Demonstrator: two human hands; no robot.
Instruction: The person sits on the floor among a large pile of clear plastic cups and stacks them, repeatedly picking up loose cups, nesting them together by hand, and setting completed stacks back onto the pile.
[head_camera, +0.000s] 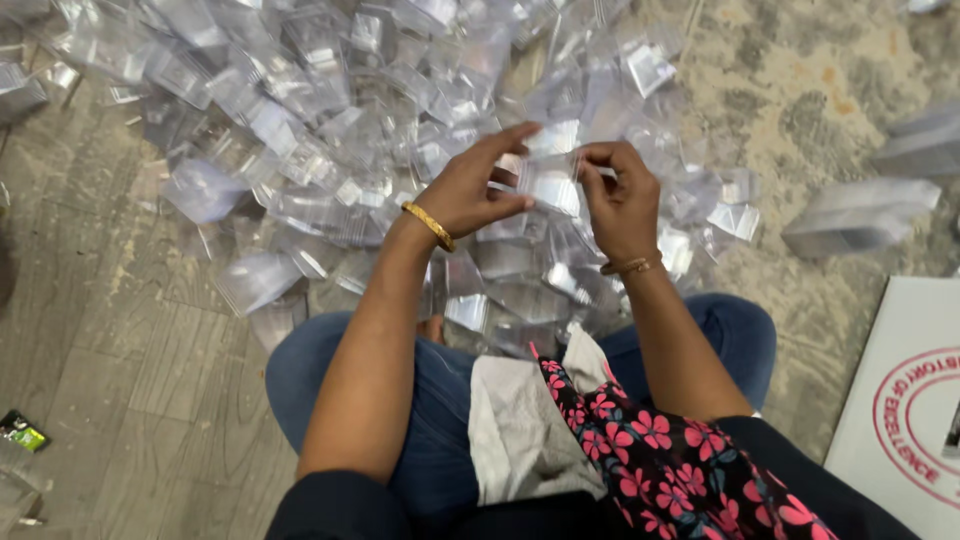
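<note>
Left hand (470, 190) and right hand (618, 195) pinch one clear pouch (550, 185) above big pouch pile (330, 120) on floor (120, 350). Most of pile seems left; finished pouches not visible.

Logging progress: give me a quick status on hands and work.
Left hand and right hand pinch one clear plastic pouch. Pouch pile behind. Nothing blocking.

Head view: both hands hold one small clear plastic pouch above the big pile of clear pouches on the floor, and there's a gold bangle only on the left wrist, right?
Not quite. The head view shows a gold bangle on the left wrist and another on the right wrist. The rest holds: the left hand and right hand pinch one small clear plastic pouch above the pile of clear pouches on the floor.
</note>
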